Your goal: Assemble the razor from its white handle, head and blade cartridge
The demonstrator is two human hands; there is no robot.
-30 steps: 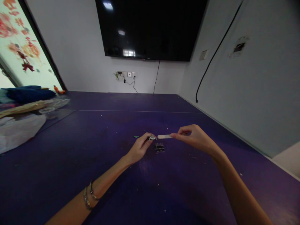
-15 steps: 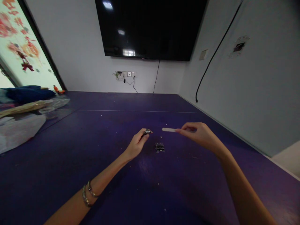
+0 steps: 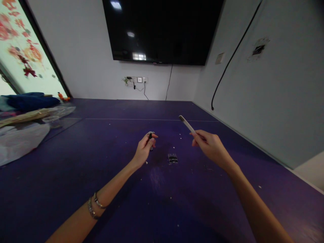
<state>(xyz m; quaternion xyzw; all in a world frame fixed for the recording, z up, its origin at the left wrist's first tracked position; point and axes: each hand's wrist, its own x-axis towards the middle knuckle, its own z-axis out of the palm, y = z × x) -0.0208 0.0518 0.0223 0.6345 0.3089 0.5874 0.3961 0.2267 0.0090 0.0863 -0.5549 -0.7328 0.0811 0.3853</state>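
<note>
Basically, our L hand [image 3: 144, 148] pinches a small blk/silver item [image 3: 150, 136] btwn thumb and fingers; too small to ID. At 3 o'clock from it, our R hand [image 3: 210, 143] pinches a pale flat stick [image 3: 189, 127] w/ a dark patch nr its far end, angled toward approx 11 o'clock. A small dark piece [image 3: 173, 158] lies on the purple surface [image 3: 162, 212], approx 4 o'clock from our L hand, apart from both. Blue cloth [image 3: 32, 102] sits at approx 10 o'clock, TV [image 3: 164, 30] at 12.
</note>
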